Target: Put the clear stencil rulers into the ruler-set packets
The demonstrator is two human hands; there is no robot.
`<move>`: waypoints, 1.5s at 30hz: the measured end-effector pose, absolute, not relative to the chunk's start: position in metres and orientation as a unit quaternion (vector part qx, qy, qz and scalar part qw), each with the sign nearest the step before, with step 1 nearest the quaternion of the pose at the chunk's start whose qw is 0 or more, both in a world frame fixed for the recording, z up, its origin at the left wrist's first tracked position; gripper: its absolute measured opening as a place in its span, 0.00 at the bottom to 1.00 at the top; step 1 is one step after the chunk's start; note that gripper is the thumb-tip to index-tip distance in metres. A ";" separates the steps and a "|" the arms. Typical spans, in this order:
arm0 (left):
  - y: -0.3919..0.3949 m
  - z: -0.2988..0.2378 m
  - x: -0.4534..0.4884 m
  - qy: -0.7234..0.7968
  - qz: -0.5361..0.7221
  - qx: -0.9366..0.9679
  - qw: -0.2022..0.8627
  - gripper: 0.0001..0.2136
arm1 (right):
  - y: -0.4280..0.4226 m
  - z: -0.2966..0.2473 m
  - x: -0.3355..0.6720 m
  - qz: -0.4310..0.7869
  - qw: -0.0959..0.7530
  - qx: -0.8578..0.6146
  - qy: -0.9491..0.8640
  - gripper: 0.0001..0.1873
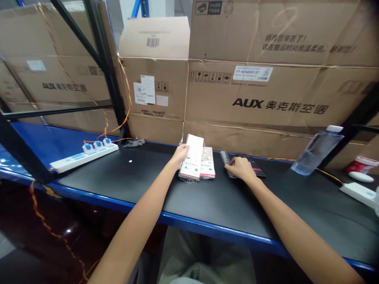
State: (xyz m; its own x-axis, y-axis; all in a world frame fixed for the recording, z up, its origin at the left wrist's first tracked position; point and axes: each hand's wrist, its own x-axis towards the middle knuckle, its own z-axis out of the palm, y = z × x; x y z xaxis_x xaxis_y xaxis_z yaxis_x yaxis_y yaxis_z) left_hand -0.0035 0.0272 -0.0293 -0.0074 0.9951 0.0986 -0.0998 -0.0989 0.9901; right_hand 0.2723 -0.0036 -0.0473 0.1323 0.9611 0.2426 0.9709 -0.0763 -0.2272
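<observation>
My left hand is closed on a small white paper pad, its fingers at the left edge. The pad lies over plastic-wrapped packets with printed labels; one white packet has a "4" on it, and a white-and-red packet lies to its right. My right hand pinches a clear ruler flat against the black tabletop. Partly behind that hand lies a dark flat packet with pink print.
Large cardboard boxes wall off the back. A power strip with plugs sits left; another strip is at right. A clear bottle leans near the right black post. A red-and-white container stands beyond it.
</observation>
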 end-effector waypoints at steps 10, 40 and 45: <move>0.027 -0.029 -0.003 0.457 0.541 0.501 0.497 0.08 | 0.013 -0.044 0.265 -0.031 0.149 -0.752 -0.642 0.28; 0.023 -0.025 -0.014 0.439 0.494 0.503 0.557 0.09 | 0.048 -0.025 0.238 0.043 0.247 -0.722 -0.645 0.20; 0.013 -0.020 -0.003 0.379 0.473 0.529 0.594 0.09 | 0.007 -0.025 0.213 0.133 0.372 -0.622 -0.677 0.19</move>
